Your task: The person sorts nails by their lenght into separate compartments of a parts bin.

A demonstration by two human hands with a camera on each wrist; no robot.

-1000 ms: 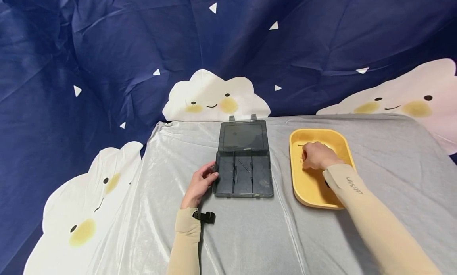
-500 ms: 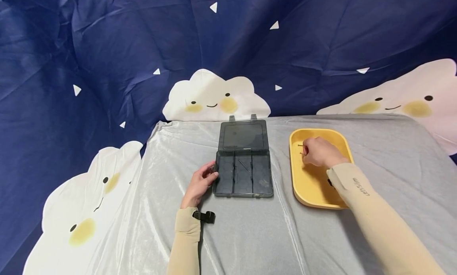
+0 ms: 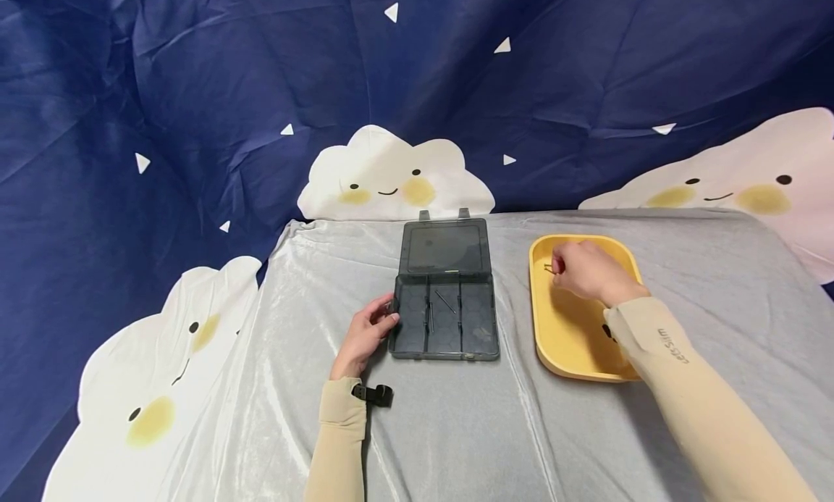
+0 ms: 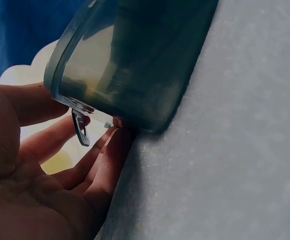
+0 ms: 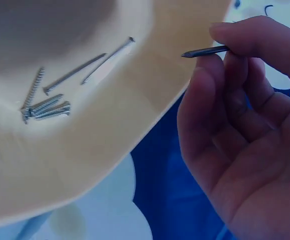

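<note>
A dark see-through organizer box [image 3: 478, 306] lies with its lid [image 3: 444, 245] raised toward the back. Its middle compartment holds one thin nail [image 3: 446, 301] at a slant and another nail [image 3: 431, 318] along the left divider. My left hand [image 3: 365, 337] touches the box's left side, thumb and fingers extended against rim and wall beside a clear latch [image 4: 79, 127]. Over the yellow basin [image 3: 539, 335], my right hand [image 3: 589, 272] pinches a nail [image 5: 205, 51] between thumb and fingertip, point outward. Two loose nails [image 5: 107, 61] and several screws [image 5: 45, 105] lie on the basin floor.
A grey velvety cloth [image 3: 456, 429] covers the table under box and basin. Behind it hangs a dark blue curtain [image 3: 215, 67] with cloud prints. The basin stands right of the box, with a strip of cloth between them.
My right hand has lifted and moved slightly back and right within the basin, bringing the pinched nail up from the floor. My left hand and the box stay put.
</note>
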